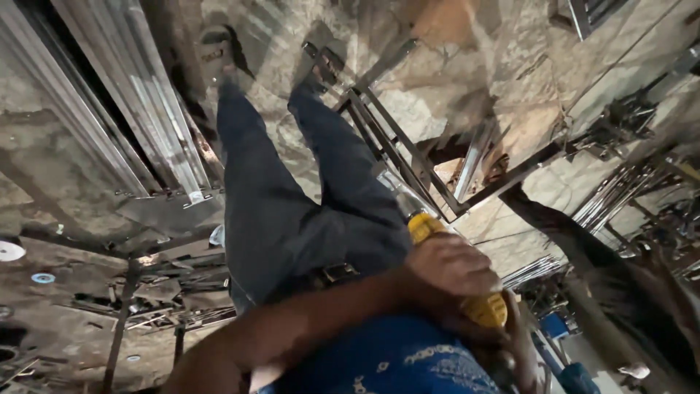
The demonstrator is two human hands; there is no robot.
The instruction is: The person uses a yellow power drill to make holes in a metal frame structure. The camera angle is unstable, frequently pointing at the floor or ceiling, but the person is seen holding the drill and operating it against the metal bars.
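I look down along my own body: blue shirt [394,361], dark jeans [292,211] and feet on a stone floor. My left arm crosses my waist from the lower left, and my left hand [453,264] is closed around a yellow power tool [485,308]. The tool's metal front end [397,191] points towards a frame of dark metal bars [408,157] lying on the floor. Part of what may be my right hand [519,343] shows just under the tool at the right. Its fingers are hidden.
Long bright metal profiles [138,102] lie at the left. Scrap pieces and small discs [42,278] litter the lower left. More steel rods [612,193] are piled at the right, beside a dark slanted beam [583,248]. A blue object [555,325] sits low right.
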